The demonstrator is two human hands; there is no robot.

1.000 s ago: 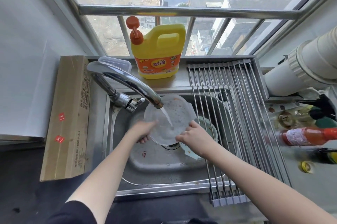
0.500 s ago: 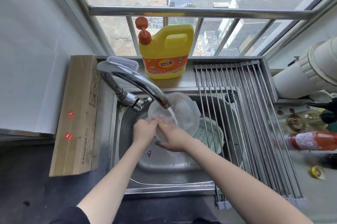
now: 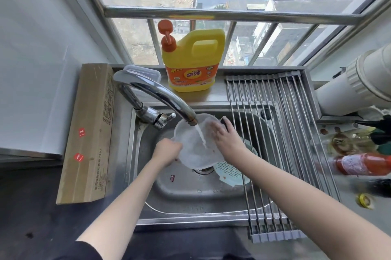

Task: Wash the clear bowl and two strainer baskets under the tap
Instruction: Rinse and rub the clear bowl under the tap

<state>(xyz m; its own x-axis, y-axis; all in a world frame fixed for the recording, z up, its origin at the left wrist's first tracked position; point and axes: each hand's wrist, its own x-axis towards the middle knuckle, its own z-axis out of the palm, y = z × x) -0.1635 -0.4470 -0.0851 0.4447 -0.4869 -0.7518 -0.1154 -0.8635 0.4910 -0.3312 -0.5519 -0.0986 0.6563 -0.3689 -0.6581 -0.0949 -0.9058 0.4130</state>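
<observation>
A clear plastic bowl is tilted under the running tap in the steel sink. Water falls into it. My left hand grips the bowl's left rim. My right hand lies inside the bowl's right side with fingers spread, blurred by motion. A pale green strainer basket lies in the sink to the right, partly under the bowl and my right forearm. A second strainer is not clearly visible.
A steel roll-up drying rack covers the sink's right part. A yellow detergent jug stands on the sill behind. A cardboard box lies left of the sink. Bottles, one red, crowd the right counter.
My right hand has moved from the bowl's middle, next to my left hand, up to its far right side. The bowl is tilted more openly under the stream.
</observation>
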